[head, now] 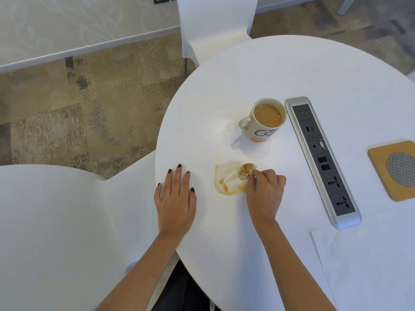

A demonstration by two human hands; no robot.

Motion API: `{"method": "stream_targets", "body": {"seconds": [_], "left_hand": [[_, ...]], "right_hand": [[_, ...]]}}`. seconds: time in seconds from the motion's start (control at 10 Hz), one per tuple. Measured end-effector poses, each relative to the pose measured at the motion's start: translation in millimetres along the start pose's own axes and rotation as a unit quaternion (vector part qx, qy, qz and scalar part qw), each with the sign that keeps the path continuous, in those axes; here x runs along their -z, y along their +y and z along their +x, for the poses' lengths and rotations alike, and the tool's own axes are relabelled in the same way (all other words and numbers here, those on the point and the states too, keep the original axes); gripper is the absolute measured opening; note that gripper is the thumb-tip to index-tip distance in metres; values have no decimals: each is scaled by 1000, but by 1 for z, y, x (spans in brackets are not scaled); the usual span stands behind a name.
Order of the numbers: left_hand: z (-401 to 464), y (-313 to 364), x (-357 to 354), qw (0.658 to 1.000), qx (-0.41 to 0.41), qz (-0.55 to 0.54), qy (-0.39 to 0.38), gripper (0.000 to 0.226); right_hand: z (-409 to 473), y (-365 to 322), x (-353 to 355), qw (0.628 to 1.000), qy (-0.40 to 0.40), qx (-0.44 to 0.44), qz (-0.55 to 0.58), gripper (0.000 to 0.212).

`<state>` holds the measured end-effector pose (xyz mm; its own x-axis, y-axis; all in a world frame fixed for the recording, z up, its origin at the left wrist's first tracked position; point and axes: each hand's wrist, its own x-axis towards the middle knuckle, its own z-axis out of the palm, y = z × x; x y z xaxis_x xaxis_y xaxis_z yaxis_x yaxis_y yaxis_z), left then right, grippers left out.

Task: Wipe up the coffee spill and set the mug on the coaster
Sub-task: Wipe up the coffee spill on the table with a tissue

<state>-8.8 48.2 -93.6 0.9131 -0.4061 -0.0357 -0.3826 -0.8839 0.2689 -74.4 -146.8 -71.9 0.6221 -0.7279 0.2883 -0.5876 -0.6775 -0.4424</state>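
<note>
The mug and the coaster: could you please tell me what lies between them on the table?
In the head view, a long silver power strip lies between the mug and the coaster, running diagonally across the table.

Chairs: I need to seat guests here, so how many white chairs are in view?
2. One chair stands at the table's far edge, its back showing. Another chair sits at the near left, beside the left hand. Others may lie outside the frame.
</note>
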Motion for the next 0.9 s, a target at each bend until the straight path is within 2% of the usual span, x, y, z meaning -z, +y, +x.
{"method": "stream_targets", "body": {"seconds": [0.2, 0.3, 0.4, 0.5, 0.6, 0.7, 0.9], "left_hand": [[1, 1, 1, 1000, 0, -3, -3, 46], [0, 0, 0, 1000, 1, -6, -3, 46], [0, 0, 0, 1000, 4, -6, -3, 46], [0, 0, 0, 1000, 2, -6, -6, 46], [0, 0, 0, 1000, 2, -8, -3, 46], [0, 0, 1, 1000, 1, -6, -3, 46], [0, 1, 3, 1000, 1, -6, -4, 47]], "right_hand": [[-4, 0, 4, 997, -1, 65, -45, 7], [-5, -2, 5, 996, -30, 62, -57, 19], [0, -7, 6, 997, -12, 39, -64, 21], [6, -9, 5, 998, -3, 31, -58, 10], [9, -17, 3, 998, -18, 32, -41, 11], [11, -34, -1, 994, -48, 87, -39, 13], [0, -46, -4, 963, -125, 239, -20, 18]]}}
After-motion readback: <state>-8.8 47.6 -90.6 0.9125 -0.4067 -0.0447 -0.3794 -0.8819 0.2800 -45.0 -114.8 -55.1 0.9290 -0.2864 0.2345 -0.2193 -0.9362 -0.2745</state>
